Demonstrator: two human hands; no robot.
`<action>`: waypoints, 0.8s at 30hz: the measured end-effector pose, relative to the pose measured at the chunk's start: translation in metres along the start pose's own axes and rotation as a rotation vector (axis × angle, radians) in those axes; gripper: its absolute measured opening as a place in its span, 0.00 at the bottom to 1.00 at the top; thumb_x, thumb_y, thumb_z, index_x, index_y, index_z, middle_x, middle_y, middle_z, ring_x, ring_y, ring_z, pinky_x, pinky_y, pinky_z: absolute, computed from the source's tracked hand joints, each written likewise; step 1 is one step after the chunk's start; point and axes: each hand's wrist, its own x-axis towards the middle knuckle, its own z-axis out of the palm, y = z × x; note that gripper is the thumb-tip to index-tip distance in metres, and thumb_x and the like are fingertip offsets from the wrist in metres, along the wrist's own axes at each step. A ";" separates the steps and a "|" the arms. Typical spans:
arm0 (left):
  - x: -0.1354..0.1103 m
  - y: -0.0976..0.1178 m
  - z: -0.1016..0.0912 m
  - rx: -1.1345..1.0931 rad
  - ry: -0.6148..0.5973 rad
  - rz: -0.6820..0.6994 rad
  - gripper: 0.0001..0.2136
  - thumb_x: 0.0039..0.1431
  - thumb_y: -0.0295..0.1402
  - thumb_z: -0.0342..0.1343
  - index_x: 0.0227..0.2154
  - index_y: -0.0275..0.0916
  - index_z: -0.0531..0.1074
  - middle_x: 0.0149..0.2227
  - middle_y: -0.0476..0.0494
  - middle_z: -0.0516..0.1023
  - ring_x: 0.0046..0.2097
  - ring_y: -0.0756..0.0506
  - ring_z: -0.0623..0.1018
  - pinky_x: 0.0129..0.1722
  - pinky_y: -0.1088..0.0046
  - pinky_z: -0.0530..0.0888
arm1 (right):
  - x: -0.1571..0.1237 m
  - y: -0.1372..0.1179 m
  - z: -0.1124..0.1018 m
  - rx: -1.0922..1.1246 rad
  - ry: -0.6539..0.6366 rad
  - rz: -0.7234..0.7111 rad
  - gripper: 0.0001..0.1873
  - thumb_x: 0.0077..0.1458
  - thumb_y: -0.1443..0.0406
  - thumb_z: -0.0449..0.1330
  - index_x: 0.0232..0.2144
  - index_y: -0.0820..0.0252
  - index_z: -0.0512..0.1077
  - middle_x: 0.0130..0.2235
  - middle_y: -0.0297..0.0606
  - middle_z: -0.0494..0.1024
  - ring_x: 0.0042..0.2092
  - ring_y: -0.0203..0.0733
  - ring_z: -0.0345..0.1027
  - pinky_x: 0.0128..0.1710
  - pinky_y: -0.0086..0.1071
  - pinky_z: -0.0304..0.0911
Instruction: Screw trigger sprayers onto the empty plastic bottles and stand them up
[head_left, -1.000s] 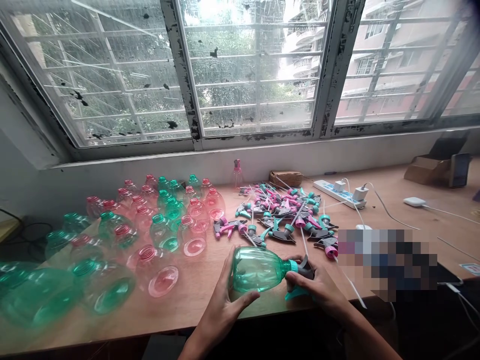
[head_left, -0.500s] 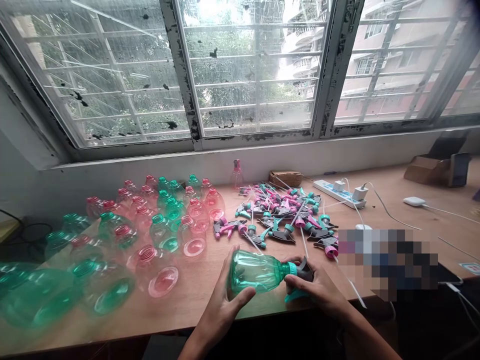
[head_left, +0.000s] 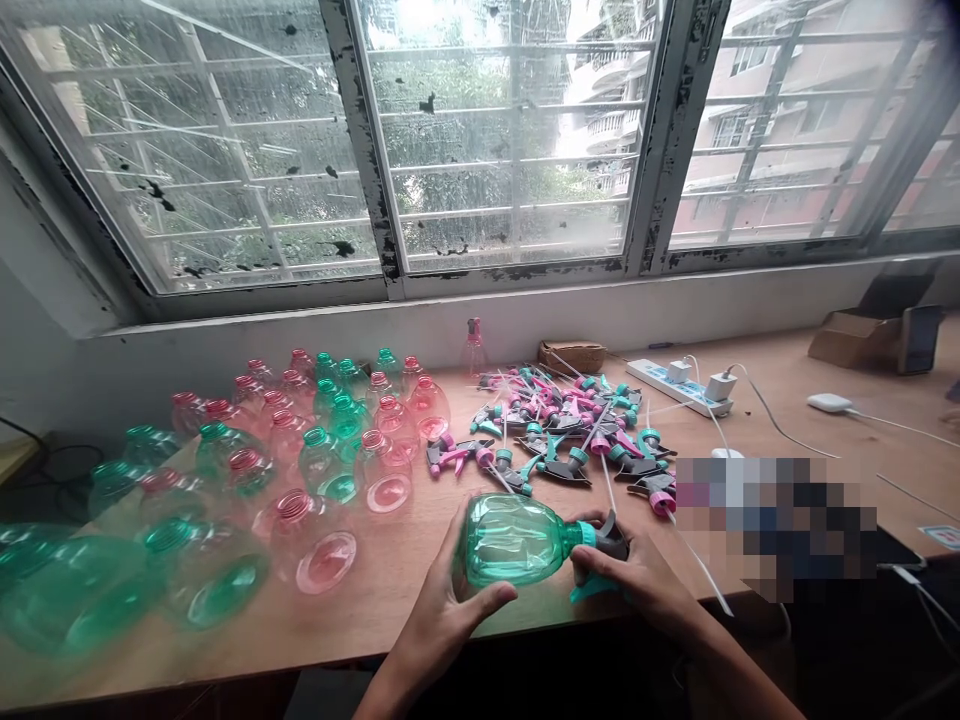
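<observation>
A clear green bottle (head_left: 514,540) lies sideways in the air over the table's front edge, its base to the left. My left hand (head_left: 461,590) wraps round its base end, thumb along the near side. On the bottle's neck sits a spray head (head_left: 611,540) with a teal collar, dark body and teal trigger. My right hand (head_left: 637,570) is closed round this spray head. Just beyond the bottle lies a pile of loose pink, teal and dark spray heads (head_left: 562,415) with thin white tubes. Fingers on the far side of the bottle are partly hidden.
Several open pink bottles (head_left: 390,430) and green bottles (head_left: 322,465) stand on the left of the wooden table (head_left: 420,600). At the back are a pink spray bottle (head_left: 473,350), a brown case (head_left: 571,357) and a white power strip (head_left: 675,385) with cables. A blurred patch covers the right side.
The green bottle has turned a little about its length and shifted slightly to the right in my left hand. My right hand has stayed on the spray head.
</observation>
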 end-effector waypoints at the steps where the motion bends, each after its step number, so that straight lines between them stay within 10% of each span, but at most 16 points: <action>1: 0.000 -0.001 0.000 0.016 0.000 0.007 0.47 0.55 0.38 0.67 0.70 0.48 0.42 0.70 0.40 0.55 0.69 0.33 0.56 0.68 0.54 0.54 | 0.000 0.000 0.000 0.010 0.011 -0.004 0.24 0.48 0.52 0.70 0.41 0.60 0.72 0.23 0.35 0.80 0.27 0.45 0.75 0.29 0.35 0.71; 24: -0.004 -0.002 0.000 -0.005 0.025 0.032 0.47 0.57 0.39 0.65 0.70 0.53 0.38 0.72 0.44 0.48 0.70 0.34 0.54 0.68 0.54 0.52 | 0.000 0.002 -0.002 0.023 -0.022 -0.006 0.22 0.50 0.54 0.70 0.42 0.60 0.71 0.24 0.33 0.80 0.28 0.44 0.75 0.31 0.34 0.71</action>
